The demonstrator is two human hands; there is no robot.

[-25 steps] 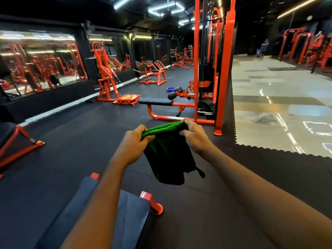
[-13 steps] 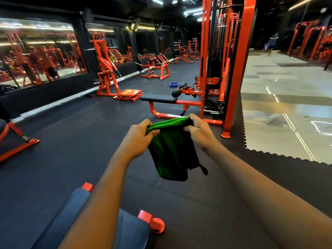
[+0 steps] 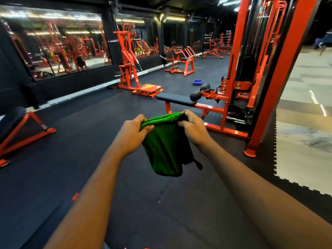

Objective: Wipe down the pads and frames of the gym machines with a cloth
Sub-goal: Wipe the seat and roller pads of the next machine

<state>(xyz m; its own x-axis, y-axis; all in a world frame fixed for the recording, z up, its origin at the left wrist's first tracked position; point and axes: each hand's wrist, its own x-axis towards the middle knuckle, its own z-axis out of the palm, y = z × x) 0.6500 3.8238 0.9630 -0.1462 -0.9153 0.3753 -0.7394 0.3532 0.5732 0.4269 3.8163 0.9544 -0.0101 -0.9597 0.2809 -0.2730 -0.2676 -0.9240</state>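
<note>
**Cloth in both hands, bench just ahead**

I hold the green cloth (image 3: 161, 146) up in front of me with both hands. My left hand (image 3: 133, 133) pinches one end of its top edge, and my right hand (image 3: 193, 128) pinches the other end. Both hands are closed on the cloth. The rest hangs down below my grip, folded over, with a little black loop (image 3: 199, 165) dangling at the low right corner. I think I hold it like this to make it flat and neat, so I get a good face to wipe with. It touches no machine, so I think the wiping here has not begun.

Just past my hands is a long black bench pad (image 3: 174, 99) on an orange frame (image 3: 212, 106). At the pad's far end sit two round black rollers (image 3: 196, 95). To the right of my grip a tall orange post (image 3: 280, 87) goes up out of sight. I think the pad comes next. Nothing stands between my hands and it, only dark floor (image 3: 89, 141).

A small blue box (image 3: 197, 82) lies on the floor beyond the rollers, out of my way. Far to the left of my grip is a slanted bench (image 3: 25, 133), and behind it a big mirror (image 3: 62, 47). Under my left arm I see the edge of another dark pad (image 3: 52, 225). I think the low bars of the frame will be the hard part to reach.
</note>
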